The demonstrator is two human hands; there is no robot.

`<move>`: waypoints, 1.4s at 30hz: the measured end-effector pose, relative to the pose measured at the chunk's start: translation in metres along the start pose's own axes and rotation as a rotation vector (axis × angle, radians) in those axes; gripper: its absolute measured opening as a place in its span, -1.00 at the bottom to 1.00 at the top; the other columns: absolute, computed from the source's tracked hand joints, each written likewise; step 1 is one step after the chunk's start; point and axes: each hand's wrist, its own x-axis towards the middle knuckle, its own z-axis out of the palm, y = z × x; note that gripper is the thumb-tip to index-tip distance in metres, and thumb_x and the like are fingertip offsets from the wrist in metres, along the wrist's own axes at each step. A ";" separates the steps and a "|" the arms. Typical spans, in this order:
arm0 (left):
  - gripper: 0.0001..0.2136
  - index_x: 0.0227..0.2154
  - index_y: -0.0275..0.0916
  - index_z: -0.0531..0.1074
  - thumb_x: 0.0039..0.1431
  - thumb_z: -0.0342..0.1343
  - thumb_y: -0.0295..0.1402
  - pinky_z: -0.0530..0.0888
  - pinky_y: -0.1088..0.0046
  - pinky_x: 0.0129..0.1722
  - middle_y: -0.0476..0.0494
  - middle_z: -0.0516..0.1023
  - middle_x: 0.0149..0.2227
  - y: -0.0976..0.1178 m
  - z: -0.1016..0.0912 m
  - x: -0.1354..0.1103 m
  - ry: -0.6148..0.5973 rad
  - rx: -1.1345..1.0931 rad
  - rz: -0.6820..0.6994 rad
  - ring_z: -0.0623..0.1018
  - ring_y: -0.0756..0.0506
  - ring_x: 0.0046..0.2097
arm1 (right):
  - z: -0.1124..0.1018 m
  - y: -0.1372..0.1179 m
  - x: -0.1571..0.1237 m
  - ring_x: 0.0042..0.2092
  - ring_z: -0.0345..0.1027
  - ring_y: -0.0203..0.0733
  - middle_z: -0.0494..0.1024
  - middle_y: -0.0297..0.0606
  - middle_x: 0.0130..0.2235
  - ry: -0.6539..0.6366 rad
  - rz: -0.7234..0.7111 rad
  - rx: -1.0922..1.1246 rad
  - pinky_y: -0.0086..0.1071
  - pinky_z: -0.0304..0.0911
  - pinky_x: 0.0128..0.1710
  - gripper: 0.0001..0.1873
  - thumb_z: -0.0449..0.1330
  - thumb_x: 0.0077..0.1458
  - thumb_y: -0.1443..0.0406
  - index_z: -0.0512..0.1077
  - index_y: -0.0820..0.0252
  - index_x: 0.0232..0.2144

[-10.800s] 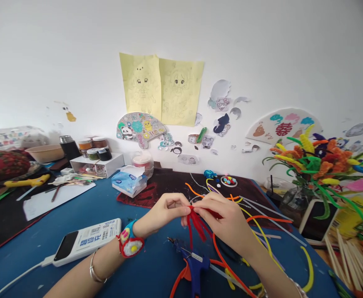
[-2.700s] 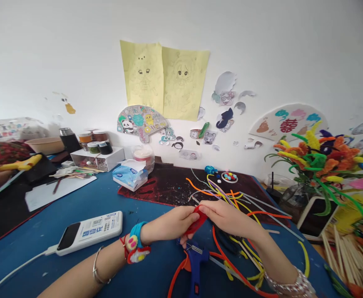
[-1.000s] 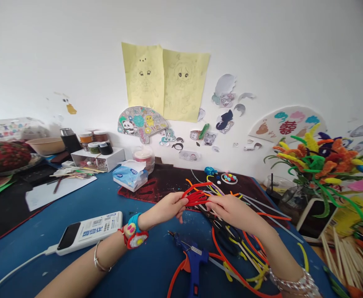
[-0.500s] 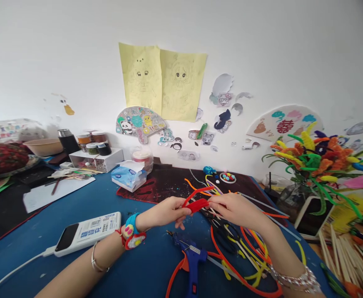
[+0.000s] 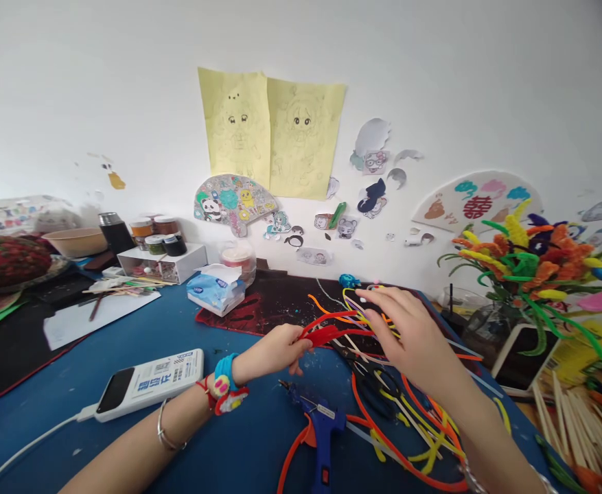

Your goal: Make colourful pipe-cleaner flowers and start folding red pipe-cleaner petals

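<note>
My left hand (image 5: 283,346) pinches a bundle of red pipe cleaners (image 5: 326,334) above the table; one strand arcs up from it and the other strands reach to the right. Its fingers are closed on the near end of the bundle. My right hand (image 5: 401,322) is apart from the bundle, over loose coloured strands at the back of the mat, its fingers stretched out and thumb apart. It largely hides the small dish of pompoms. Below the hands lies a blue glue gun (image 5: 324,439), with black-handled scissors (image 5: 375,391) beside it.
Orange and yellow pipe cleaners (image 5: 424,460) tangle at the right front. A tissue pack (image 5: 215,291) and a charging white power bank (image 5: 151,384) lie left. A vase of pipe-cleaner flowers (image 5: 527,274), a tablet (image 5: 524,360) and wooden sticks (image 5: 573,432) stand or lie right.
My right hand has let go of the red bundle's far end and moved up and right, its fingers spreading. The left hand keeps its hold, and the red strands have fanned out.
</note>
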 end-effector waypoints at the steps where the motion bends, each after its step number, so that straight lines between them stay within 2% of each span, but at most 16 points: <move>1: -0.81 -0.45 -0.25 0.33 0.12 -0.08 -0.26 0.47 0.44 -0.49 0.11 0.26 -0.73 -0.001 0.001 0.000 0.001 0.008 -0.006 0.41 -0.02 -0.63 | 0.003 -0.006 0.000 0.04 0.25 -0.05 0.44 -0.11 -0.01 0.006 -0.042 -0.003 -0.12 0.10 0.07 -0.65 -0.06 0.22 0.31 0.30 0.18 0.03; 5: -0.80 -0.43 -0.27 0.35 0.11 -0.07 -0.26 0.43 0.47 -0.53 0.08 0.29 -0.69 -0.001 0.004 -0.001 -0.010 0.041 -0.018 0.41 -0.01 -0.63 | 0.025 -0.025 -0.002 0.06 0.24 -0.03 0.53 -0.23 -0.10 -0.095 -0.243 -0.120 0.19 -0.35 0.21 -0.65 -0.04 0.19 0.45 0.37 0.12 -0.03; 7: -0.81 -0.43 -0.26 0.34 0.11 -0.08 -0.27 0.43 0.48 -0.54 0.08 0.29 -0.68 0.000 0.005 -0.002 -0.022 0.048 -0.018 0.40 0.00 -0.63 | 0.036 -0.028 -0.004 0.02 0.28 -0.04 0.56 -0.25 -0.18 -0.144 -0.287 -0.160 0.24 -0.44 0.21 -0.65 -0.05 0.18 0.49 0.41 0.13 -0.10; 12: -0.82 -0.46 -0.26 0.31 0.12 -0.06 -0.26 0.46 0.44 -0.46 0.11 0.26 -0.70 0.006 0.005 -0.003 -0.075 -0.020 -0.008 0.38 0.02 -0.62 | 0.043 -0.021 -0.004 -0.23 0.36 -0.17 0.56 -0.28 -0.32 -0.200 -0.303 -0.133 0.17 -0.34 0.24 -0.68 -0.05 0.18 0.48 0.47 0.15 -0.23; 17: -0.72 -0.56 -0.25 0.20 0.07 0.06 -0.17 0.49 0.33 -0.34 0.18 0.19 -0.71 0.009 0.000 -0.001 -0.178 -0.298 0.022 0.25 0.11 -0.65 | 0.043 -0.008 -0.003 -0.28 0.33 -0.20 0.52 -0.30 -0.35 -0.183 -0.329 -0.027 0.06 -0.15 0.23 -0.66 -0.06 0.16 0.51 0.48 0.18 -0.24; 19: -0.70 -0.58 -0.25 0.18 0.06 0.08 -0.16 0.49 0.31 -0.31 0.19 0.19 -0.70 0.007 -0.002 0.001 -0.178 -0.354 0.026 0.23 0.13 -0.65 | 0.047 -0.007 -0.004 -0.26 0.31 -0.18 0.50 -0.26 -0.34 -0.206 -0.312 0.008 -0.01 0.05 0.15 -0.64 -0.07 0.13 0.54 0.47 0.20 -0.22; 22: -0.70 -0.57 -0.26 0.19 0.06 0.09 -0.16 0.50 0.28 -0.30 0.19 0.20 -0.70 0.002 -0.003 0.004 -0.170 -0.364 0.014 0.24 0.13 -0.65 | 0.050 -0.008 -0.006 -0.22 0.29 -0.14 0.47 -0.19 -0.30 -0.286 -0.222 0.052 -0.18 0.28 -0.11 -0.59 -0.07 0.07 0.58 0.46 0.23 -0.17; 24: -0.70 -0.56 -0.26 0.20 0.05 0.09 -0.15 0.50 0.28 -0.31 0.19 0.21 -0.70 -0.001 -0.002 0.005 -0.161 -0.348 0.008 0.25 0.12 -0.66 | 0.049 -0.009 -0.007 -0.21 0.29 -0.13 0.45 -0.18 -0.29 -0.352 -0.156 0.091 -0.24 0.29 -0.19 -0.59 -0.07 0.07 0.56 0.46 0.23 -0.15; 29: -0.71 -0.57 -0.25 0.22 0.05 0.06 -0.15 0.49 0.31 -0.31 0.18 0.22 -0.73 -0.001 0.000 0.004 -0.132 -0.239 0.014 0.27 0.10 -0.66 | 0.039 -0.007 -0.005 -0.11 0.32 -0.18 0.43 -0.19 -0.17 -0.477 -0.034 0.307 -0.32 0.24 -0.10 -0.59 -0.14 0.18 0.46 0.41 0.17 -0.06; 33: -0.75 -0.53 -0.25 0.26 0.07 0.04 -0.16 0.47 0.37 -0.34 0.16 0.24 -0.75 0.002 -0.001 0.001 -0.114 -0.136 0.005 0.33 0.05 -0.63 | 0.038 -0.005 -0.006 -0.10 0.33 -0.14 0.43 -0.19 -0.14 -0.524 0.002 0.311 -0.30 0.22 -0.12 -0.64 -0.11 0.26 0.24 0.37 0.11 -0.01; 35: -0.75 -0.53 -0.25 0.26 0.07 0.04 -0.16 0.48 0.37 -0.34 0.16 0.23 -0.72 0.004 -0.001 0.000 -0.122 -0.146 0.008 0.32 0.07 -0.64 | 0.040 -0.005 -0.006 -0.17 0.34 -0.13 0.43 -0.19 -0.20 -0.541 -0.021 0.244 -0.31 0.22 -0.21 -0.67 -0.07 0.25 0.19 0.40 0.12 -0.07; 37: -0.73 -0.55 -0.25 0.23 0.08 0.04 -0.16 0.49 0.35 -0.32 0.18 0.22 -0.71 0.007 -0.003 -0.001 -0.151 -0.187 0.020 0.28 0.10 -0.65 | 0.042 -0.006 -0.006 -0.25 0.32 -0.16 0.41 -0.22 -0.30 -0.567 -0.063 0.198 -0.33 0.19 -0.29 -0.69 -0.08 0.26 0.20 0.44 0.15 -0.25; 39: -0.70 -0.57 -0.25 0.21 0.08 0.04 -0.15 0.49 0.33 -0.30 0.18 0.20 -0.71 0.010 -0.005 -0.003 -0.172 -0.213 0.027 0.26 0.11 -0.65 | 0.044 -0.006 -0.005 -0.31 0.29 -0.19 0.38 -0.26 -0.38 -0.589 -0.081 0.188 -0.35 0.15 -0.34 -0.65 -0.12 0.27 0.23 0.39 0.18 -0.42; 42: -0.68 -0.58 -0.24 0.18 0.09 0.03 -0.13 0.49 0.33 -0.29 0.19 0.19 -0.73 0.014 -0.008 -0.004 -0.184 -0.199 0.028 0.26 0.11 -0.65 | 0.043 -0.005 -0.005 -0.33 0.25 -0.22 0.37 -0.29 -0.40 -0.615 -0.038 0.257 -0.35 0.14 -0.35 -0.64 -0.18 0.29 0.23 0.28 0.18 -0.46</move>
